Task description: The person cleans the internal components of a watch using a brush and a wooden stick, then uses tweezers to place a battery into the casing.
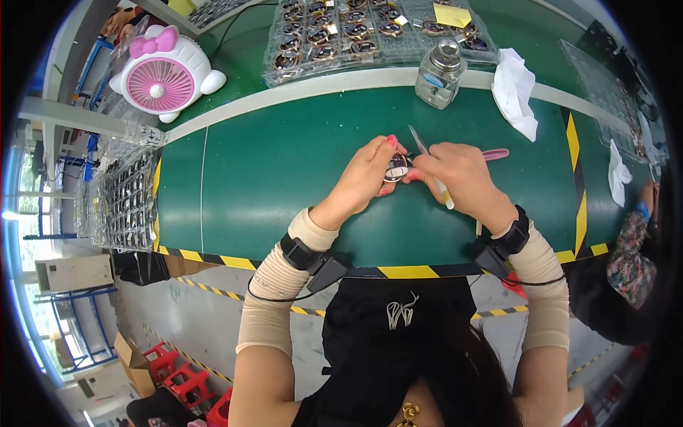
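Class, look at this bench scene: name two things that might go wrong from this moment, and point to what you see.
1. The left hand pinches a small round part by its fingertips only; it might slip onto the green mat.
2. The right hand holds tweezers close to those fingers; a slip might jab them or scratch the part.
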Motion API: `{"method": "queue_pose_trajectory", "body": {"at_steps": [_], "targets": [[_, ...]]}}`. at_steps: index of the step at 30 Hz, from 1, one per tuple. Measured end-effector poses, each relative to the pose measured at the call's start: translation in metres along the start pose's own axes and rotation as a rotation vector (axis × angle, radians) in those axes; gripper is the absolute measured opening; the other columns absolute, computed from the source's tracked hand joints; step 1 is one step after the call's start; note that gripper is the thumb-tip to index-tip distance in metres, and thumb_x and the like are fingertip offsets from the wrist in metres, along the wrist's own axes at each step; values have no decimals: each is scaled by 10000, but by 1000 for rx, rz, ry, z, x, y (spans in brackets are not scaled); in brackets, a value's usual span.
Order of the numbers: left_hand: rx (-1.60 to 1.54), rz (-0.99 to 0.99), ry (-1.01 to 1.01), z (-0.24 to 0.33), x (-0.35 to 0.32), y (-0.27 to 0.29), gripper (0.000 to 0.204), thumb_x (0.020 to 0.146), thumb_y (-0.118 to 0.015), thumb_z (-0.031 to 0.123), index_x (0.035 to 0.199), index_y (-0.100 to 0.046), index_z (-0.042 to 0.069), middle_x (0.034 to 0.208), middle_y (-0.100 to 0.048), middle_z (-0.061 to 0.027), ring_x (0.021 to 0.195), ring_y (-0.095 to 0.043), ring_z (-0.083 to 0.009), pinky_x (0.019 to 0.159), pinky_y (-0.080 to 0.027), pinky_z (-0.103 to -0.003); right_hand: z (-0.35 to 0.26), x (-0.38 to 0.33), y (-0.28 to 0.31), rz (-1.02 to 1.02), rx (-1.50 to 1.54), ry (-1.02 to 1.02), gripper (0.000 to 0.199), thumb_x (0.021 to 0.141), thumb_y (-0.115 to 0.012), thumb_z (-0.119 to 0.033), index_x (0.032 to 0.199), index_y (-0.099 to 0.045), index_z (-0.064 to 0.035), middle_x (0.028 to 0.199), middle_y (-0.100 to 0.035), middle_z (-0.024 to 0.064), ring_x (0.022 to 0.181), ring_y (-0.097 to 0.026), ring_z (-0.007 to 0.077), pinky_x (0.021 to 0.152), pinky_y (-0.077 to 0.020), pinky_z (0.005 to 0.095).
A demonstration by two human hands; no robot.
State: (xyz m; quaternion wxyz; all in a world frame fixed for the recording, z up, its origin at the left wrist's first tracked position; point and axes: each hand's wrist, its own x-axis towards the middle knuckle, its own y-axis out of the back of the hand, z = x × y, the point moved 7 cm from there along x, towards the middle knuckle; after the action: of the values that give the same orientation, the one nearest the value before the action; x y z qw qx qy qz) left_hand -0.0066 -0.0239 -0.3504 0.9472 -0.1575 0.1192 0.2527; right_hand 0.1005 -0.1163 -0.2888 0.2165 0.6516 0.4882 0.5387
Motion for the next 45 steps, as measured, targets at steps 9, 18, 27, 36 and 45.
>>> {"method": "queue_pose_trajectory", "body": {"at_steps": [9,18,27,36,45], "targets": [[35,-20,-9,-2,0,-4,376,1093,-366,361,1075,-533,24,774,-645,-125,485,-403,-78,430,-307,-216,3,-4,-4,-5,-11,24,155,757,-757,-149,804,-617,-101,665,-493,68,604,-553,269,525,-407,401],[31,31,14,3,-4,-3,386,1086,-388,367,1057,-545,16,767,-647,-119,485,-419,-79,430,-323,-218,3,-7,-3,49,-17,42,166,737,-757,-160,794,-609,-110,655,-488,59,604,-557,265,523,-413,391],[-6,79,-23,1,-6,-5,376,1088,-388,354,1061,-552,16,772,-642,-100,510,-443,-72,441,-340,-214,-1,-10,2,48,-43,33,170,725,-766,-175,790,-619,-121,654,-489,53,582,-549,252,514,-408,385],[-26,68,-49,1,-6,-5,382,1091,-379,361,1062,-553,21,750,-609,-69,509,-435,-72,445,-336,-212,-1,-8,-2,24,-40,9,197,774,-765,-210,771,-594,-111,615,-475,55,555,-541,253,502,-404,386],[-49,67,-16,3,-9,-7,400,1089,-379,379,1068,-551,19,754,-605,-77,505,-427,-80,442,-331,-217,1,-6,-4,20,-35,-24,229,771,-779,-218,751,-587,-96,603,-482,60,547,-537,259,501,-400,385]]}}
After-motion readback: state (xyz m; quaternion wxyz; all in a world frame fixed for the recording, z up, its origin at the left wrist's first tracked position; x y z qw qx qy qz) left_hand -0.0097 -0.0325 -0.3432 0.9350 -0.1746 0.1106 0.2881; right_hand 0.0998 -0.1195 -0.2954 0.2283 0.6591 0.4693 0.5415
